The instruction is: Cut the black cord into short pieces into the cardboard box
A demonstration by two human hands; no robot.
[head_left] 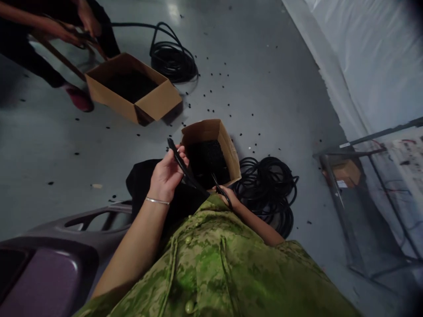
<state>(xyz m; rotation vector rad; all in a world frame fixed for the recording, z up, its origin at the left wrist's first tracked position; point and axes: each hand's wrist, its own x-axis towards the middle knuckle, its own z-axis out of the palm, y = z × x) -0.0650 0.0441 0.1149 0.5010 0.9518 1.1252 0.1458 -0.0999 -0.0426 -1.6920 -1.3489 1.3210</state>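
Observation:
My left hand (164, 177) is closed around a black ribbed hose (177, 157), whose free end points up and away from me. The hose runs down toward my lap, where its lower part passes out of sight. Low by my lap, my right hand (234, 199) grips what look like dark-handled scissors (216, 181), blades pointing toward the box. Just beyond both hands stands an open cardboard box (231, 152) with many small black pieces (211, 154) inside. A tangled coil of black hose (272, 180) lies on the floor to the right of the box.
Another person's hands (82, 33) work at the upper left over a second cardboard box (158, 99) of black pieces. Behind it lies another hose coil (173, 61). Small black bits dot the grey floor (287, 101). A purple-grey chair (42, 281) is lower left; a metal frame (333, 193) stands right.

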